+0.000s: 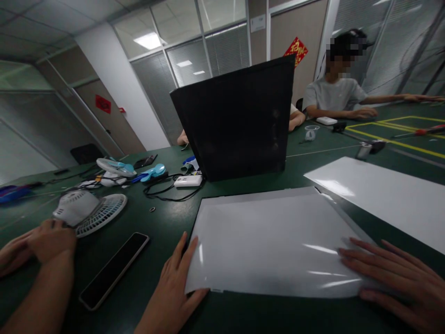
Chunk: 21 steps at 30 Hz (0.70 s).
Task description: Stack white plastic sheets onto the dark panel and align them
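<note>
A glossy white sheet point(264, 241) lies on a thin, dark-edged panel on the table in front of me. My left hand point(177, 283) rests at its near left corner, fingers stretched along the left edge and thumb along the near edge. On the right side, my right hand point(392, 273) lies with its fingers extended and slightly apart, fingertips on the sheet's right part. The sheet looks a little wavy there, with bright reflections. Behind it stands a large black panel point(239, 125), tilted upright.
A second white sheet point(385, 199) lies to the right. At left are a phone point(114, 271), a white fan point(100, 213) touched by another person's hand point(52, 236), a white box point(188, 181) and cables. A person point(337, 93) sits across the green table point(167, 218).
</note>
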### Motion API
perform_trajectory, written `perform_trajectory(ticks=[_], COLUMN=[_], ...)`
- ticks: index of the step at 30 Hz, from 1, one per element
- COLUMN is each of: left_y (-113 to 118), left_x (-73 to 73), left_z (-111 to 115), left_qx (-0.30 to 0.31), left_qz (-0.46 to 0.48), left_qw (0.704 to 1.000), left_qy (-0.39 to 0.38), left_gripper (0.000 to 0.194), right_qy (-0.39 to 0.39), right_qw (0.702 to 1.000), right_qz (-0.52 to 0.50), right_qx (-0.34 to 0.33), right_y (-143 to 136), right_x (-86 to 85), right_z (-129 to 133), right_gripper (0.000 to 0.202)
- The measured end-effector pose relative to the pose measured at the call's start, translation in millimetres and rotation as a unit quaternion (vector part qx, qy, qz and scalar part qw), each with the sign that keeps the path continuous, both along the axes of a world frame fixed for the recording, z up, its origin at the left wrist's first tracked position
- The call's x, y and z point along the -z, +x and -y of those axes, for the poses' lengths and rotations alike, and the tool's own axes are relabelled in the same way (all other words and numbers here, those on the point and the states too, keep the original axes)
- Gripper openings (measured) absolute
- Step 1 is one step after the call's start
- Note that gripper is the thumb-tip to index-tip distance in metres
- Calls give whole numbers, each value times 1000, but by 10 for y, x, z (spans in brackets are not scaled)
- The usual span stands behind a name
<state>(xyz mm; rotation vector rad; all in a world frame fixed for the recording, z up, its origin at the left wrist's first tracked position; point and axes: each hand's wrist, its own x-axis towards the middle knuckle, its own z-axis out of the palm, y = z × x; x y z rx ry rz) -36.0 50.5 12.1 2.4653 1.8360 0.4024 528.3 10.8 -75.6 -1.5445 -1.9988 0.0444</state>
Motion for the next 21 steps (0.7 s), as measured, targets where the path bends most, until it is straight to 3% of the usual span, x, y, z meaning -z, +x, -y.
perform_trajectory(ticks=[3,8,14,21], left_y=[21,1,-30,1], left_x=[-47,-15,8,21], left_z=[-14,-51,-70,-50], left_qx=[0,30,11,-52], left_qz=[-3,-24,-30,-36], left_qw=[1000,999,999,998], left_qy=[-17,-13,-6,11], left_gripper=[76,52,45,51], right_qy=[-4,-26,-73,-35], right_qw=[998,996,995,993], right_qz=[-21,-24,67,113], right_qx=[52,83,2,-29], right_y=[-175,21,221,294], right_x=[-46,-31,0,-39], right_z=[-54,43,128,10], right_gripper=[63,67,69,61])
